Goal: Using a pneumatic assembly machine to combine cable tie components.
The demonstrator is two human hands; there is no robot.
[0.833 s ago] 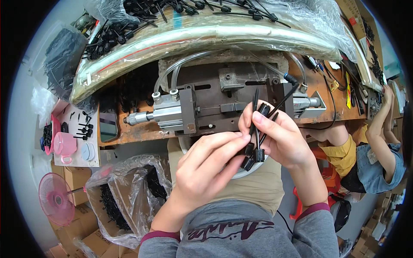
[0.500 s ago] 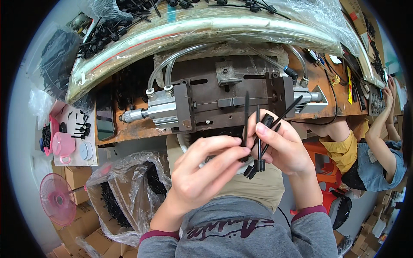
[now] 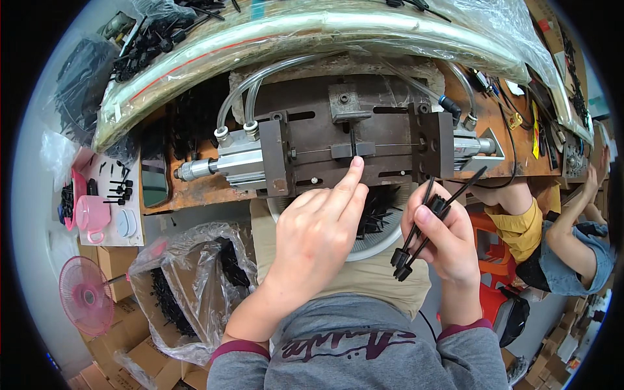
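My left hand [image 3: 318, 226] reaches to the middle of a dark metal fixture [image 3: 383, 174]. Its fingers are close together, with the index fingertip on the near end of a thin black cable tie [image 3: 353, 138]; the thumb is hidden underneath. That tie lies between two small grey clamp blocks [image 3: 340, 151], pointing at a metal stop bracket [image 3: 344, 99]. Off to the right, my right hand [image 3: 450, 237] is closed around several black cable ties with blocky heads [image 3: 402, 265], heads hanging down, straps sticking up past the fingers.
Pneumatic cylinders [image 3: 242, 164] with clear hoses flank the fixture. A white basket [image 3: 383, 249] with black parts sits at my lap. A plastic-lined box [image 3: 195, 292] and a pink fan [image 3: 86, 296] stand left. A plastic-wrapped roll [image 3: 312, 42] crosses behind; another person [image 3: 572, 240] sits right.
My left hand has moved away from my right hand, up to the fixture, bringing a cable tie between the clamp blocks. My right hand, with the other ties, has shifted right and slightly lower.
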